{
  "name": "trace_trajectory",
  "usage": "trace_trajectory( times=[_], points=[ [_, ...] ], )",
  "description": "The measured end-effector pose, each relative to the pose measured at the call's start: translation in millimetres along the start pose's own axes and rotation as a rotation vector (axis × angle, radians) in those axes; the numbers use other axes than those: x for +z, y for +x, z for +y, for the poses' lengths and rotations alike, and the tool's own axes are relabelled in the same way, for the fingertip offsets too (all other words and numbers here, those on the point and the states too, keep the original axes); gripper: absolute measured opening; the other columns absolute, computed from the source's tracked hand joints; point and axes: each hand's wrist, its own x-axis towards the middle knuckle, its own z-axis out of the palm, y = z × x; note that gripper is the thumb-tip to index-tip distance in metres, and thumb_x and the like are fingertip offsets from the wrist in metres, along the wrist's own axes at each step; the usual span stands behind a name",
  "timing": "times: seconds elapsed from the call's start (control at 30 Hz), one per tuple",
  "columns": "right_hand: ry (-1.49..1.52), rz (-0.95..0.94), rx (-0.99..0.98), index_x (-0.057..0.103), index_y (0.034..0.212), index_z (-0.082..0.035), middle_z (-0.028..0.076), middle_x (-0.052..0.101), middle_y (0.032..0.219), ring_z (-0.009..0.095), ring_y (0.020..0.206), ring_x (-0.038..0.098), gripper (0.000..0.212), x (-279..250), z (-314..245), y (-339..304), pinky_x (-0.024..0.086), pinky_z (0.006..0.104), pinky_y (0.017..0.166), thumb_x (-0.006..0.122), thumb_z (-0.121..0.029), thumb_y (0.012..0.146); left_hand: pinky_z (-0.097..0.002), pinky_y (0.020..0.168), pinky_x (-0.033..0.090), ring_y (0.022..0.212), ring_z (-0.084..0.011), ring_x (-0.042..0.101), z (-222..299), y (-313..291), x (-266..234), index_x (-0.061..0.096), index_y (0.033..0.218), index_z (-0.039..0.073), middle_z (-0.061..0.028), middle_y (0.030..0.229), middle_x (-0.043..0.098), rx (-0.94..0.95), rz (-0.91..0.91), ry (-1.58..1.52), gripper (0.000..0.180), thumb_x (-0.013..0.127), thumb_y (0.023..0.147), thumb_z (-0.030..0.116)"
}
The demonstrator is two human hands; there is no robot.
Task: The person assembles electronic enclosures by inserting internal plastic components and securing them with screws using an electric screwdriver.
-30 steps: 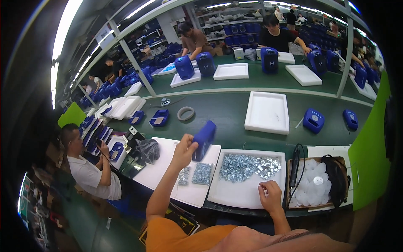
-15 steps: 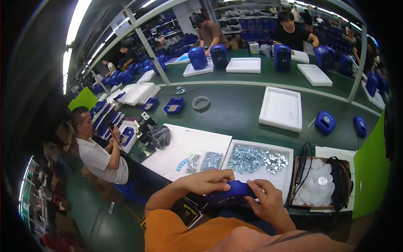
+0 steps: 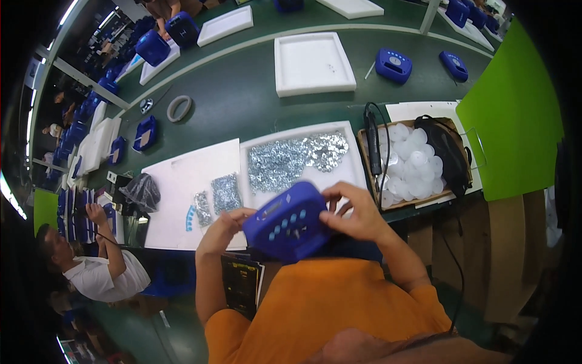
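A blue plastic housing (image 3: 282,225) with a row of light-blue buttons is held tilted before my chest, its button face showing. My left hand (image 3: 223,232) is closed on its left edge. On its right edge, my right hand (image 3: 359,213) grips with thumb and fingers. Just beyond it lies a white foam tray (image 3: 354,138) with a heap of small silvery metal parts (image 3: 276,165) and a pile of shiny, flat round pieces (image 3: 327,150). Two clear bags of small metal parts (image 3: 227,193) rest on the white board (image 3: 182,176) to the left.
To the right, a box (image 3: 364,148) holds translucent white discs (image 3: 417,159), a black corded tool (image 3: 373,145) and a black pouch (image 3: 445,155). A green panel (image 3: 515,115) stands at the right. Similar blue housings (image 3: 393,65) lie farther off. A co-worker (image 3: 106,273) sits at left.
The view has swung downward and to the right. The blue housing has been turned so its button face shows, and my left hand has moved from its top to its left edge.
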Motion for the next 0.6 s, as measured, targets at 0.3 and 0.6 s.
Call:
trace_trajectory(
  times=[0.3,0.6],
  points=[
    [0.089,0.232,0.294,0.074,0.131,0.01,0.014,0.08,0.111,0.013,0.095,0.075,0.043,-14,77,27,0.069,0.0308,0.071,0.087,-0.019,0.102,-0.0354,0.105,0.059,0.109,-0.0187,0.079,-25,51,9,0.074,0.138,-0.004,-0.0122,0.111,0.085,0.034,0.267,0.223,0.035,0.069,0.117,0.023],
    [-0.422,0.113,0.325,0.084,0.108,0.008,0.018,0.082,0.085,0.028,0.077,0.081,0.043,-27,78,37,0.064,0.0392,0.073,0.083,-0.035,0.104,-0.0363,0.099,0.059,0.11,-0.0255,0.081,-21,68,24,0.081,0.122,0.003,-0.0129,0.112,0.085,0.058,0.473,0.681,0.019,0.074,0.111,0.016]
  ],
)
